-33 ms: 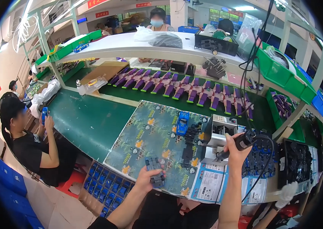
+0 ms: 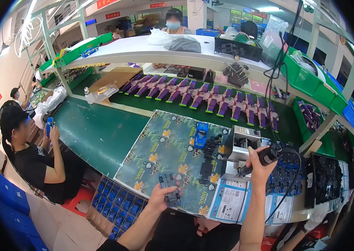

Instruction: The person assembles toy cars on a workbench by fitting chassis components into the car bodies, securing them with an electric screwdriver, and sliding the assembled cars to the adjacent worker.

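My left hand [image 2: 159,198] grips a small dark grey toy car chassis [image 2: 169,189] over the near edge of a jungle-print mat [image 2: 160,142]. My right hand [image 2: 260,166] is raised to the right of it, closed around a black electric screwdriver [image 2: 265,156] whose tip points down-left and whose cable hangs to the right. A blue toy car [image 2: 201,134] and a line of black parts [image 2: 207,158] lie on the mat between the hands and the far edge. A metal box fixture [image 2: 244,141] stands just behind the screwdriver.
Rows of purple parts [image 2: 210,98] lie on the green belt [image 2: 97,129]. Printed leaflets [image 2: 231,203] and blue parts [image 2: 283,178] sit under my right arm. Black trays [image 2: 327,180] stand at right, a crate of blue parts [image 2: 116,207] below. A person in black [image 2: 34,163] sits at left.
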